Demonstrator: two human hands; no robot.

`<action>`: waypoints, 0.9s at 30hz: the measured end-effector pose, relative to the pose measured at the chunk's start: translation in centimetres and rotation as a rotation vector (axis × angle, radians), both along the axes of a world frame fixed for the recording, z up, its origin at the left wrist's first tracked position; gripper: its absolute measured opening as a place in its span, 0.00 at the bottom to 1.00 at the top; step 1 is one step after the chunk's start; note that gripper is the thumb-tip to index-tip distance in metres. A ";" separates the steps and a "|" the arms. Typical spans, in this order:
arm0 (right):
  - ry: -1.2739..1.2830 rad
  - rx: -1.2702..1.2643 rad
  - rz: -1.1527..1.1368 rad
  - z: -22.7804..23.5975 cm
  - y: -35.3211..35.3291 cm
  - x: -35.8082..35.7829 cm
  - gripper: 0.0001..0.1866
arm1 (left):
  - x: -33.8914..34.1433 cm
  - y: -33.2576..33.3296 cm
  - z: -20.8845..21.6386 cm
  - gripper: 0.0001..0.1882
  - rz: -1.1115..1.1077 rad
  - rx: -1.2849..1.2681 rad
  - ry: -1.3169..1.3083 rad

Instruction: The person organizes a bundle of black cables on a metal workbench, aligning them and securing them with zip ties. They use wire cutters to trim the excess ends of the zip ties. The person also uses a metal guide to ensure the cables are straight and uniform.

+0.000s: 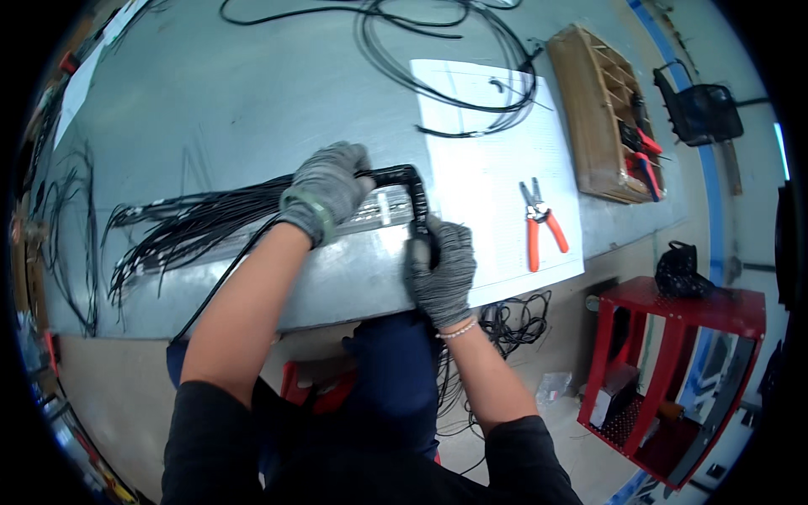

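A bundle of black wires (210,206) lies along the near part of the metal table, its loose ends fanned out to the left. My left hand (326,187), in a grey knit glove, is closed around the bundle where the wires come together. To its right the black-wrapped section (394,175) bends sharply toward me. My right hand (444,273), gloved alike, grips the wrapped part below the bend, near the table's front edge. A clear, shiny strip (383,210) lies beneath the bundle, partly hidden by my left hand.
Wire strippers (545,223) with orange handles rest on a large white sheet (497,282). Coiled black cable (454,135) overlaps its far end. A wooden compartment box (581,109) holding pliers stands at the right. Below are a red shelf cart (707,305) and tangled cables (509,328).
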State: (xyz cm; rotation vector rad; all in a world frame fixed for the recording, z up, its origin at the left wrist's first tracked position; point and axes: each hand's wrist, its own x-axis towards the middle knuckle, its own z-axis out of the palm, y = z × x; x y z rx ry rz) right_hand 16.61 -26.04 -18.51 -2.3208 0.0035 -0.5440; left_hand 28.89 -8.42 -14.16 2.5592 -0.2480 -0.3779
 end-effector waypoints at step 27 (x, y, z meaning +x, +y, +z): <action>0.033 0.160 0.009 -0.6 -1.1 -0.3 0.18 | 0.3 -0.1 -2.6 0.11 0.087 -0.178 -0.023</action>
